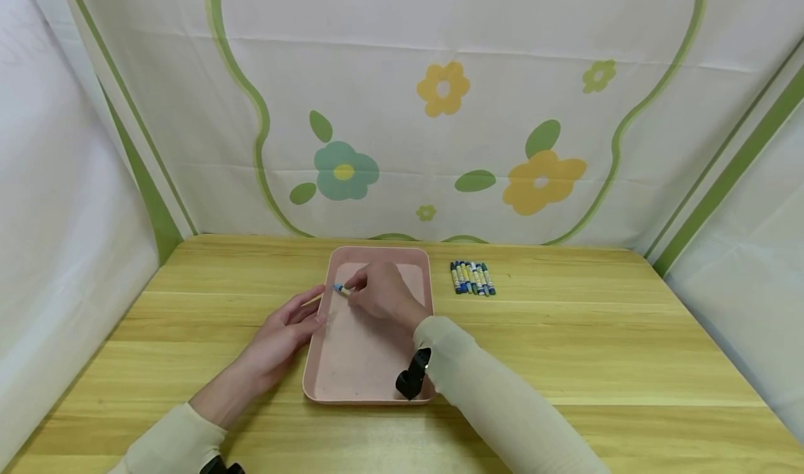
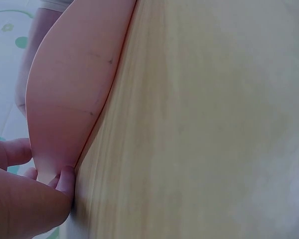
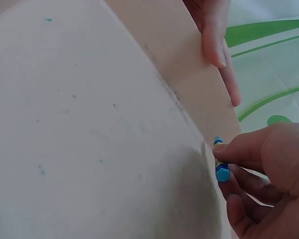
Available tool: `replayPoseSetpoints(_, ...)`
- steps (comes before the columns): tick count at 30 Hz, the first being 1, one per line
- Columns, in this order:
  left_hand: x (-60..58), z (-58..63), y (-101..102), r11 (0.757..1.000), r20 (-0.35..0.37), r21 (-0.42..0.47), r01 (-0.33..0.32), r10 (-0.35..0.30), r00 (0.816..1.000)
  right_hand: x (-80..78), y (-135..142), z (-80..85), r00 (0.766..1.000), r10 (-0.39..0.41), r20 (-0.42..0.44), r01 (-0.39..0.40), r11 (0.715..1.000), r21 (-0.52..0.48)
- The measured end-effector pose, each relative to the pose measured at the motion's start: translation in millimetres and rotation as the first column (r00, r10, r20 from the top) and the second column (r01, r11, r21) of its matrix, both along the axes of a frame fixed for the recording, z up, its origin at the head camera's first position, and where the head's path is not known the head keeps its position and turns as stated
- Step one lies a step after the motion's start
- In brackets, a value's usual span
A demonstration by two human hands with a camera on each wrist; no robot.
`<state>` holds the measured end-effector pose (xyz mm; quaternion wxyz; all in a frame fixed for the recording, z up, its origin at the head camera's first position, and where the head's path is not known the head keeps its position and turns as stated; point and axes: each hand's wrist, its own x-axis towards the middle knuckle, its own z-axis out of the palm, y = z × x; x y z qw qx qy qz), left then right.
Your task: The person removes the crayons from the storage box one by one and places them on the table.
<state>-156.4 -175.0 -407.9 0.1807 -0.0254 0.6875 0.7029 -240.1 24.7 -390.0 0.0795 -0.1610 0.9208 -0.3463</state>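
A shallow pink tray (image 1: 352, 373) lies on the table. My right hand (image 1: 380, 292) is over its far left part, pinching a short light-blue crayon (image 3: 222, 172) between thumb and fingers. The crayon, with a pale wrapper and dark blue bands, is close to the tray's left wall. At that same side my left hand (image 1: 283, 338) holds the tray rim, with the thumb at the edge and other fingers against the outer wall (image 2: 72, 99). Small blue specks and dark smudges mark the tray floor (image 3: 89, 124).
To the right of the tray, a row of several crayons (image 1: 472, 278) in blue and green tones lies side by side on the wooden table (image 1: 597, 348). White curtains with printed flowers (image 1: 440, 146) enclose the back and both sides.
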Motion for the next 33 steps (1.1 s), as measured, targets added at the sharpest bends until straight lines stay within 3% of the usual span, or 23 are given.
replayPoseSetpoints(8, -1.7, -1.3, 0, 1.000, -0.001, -0.005, -0.003, 0.003, 1.000, 0.7, 9, 12.7, 0.995, -0.040, 0.094, 0.050, 0.993, -0.110)
replayPoseSetpoints(12, -2.1, -1.9, -1, 1.000, 0.000, -0.009, -0.005, 0.005, 1.000, 1.8, 14, 22.9, 0.995, -0.037, 0.093, 0.050, 0.990, -0.134)
replayPoseSetpoints(19, -2.1, -3.7, -3, 1.000, 0.000, -0.017, -0.003, 0.003, 1.000, 1.0, 25, 35.3, 0.997, -0.074, 0.005, 0.074, 0.997, -0.019)
replayPoseSetpoints(25, -2.2, -5.2, -5, 1.000, -0.011, -0.012, -0.001, 0.001, 1.000, 4.8, 37, 36.6, 0.997, -0.055, 0.049, 0.063, 0.982, -0.178)
replayPoseSetpoints(33, -3.2, -5.3, -8, 1.000, -0.020, 0.001, 0.005, -0.005, 1.000, 11.0, 51, 39.7, 0.995, -0.091, 0.034, 0.096, 0.974, -0.207)
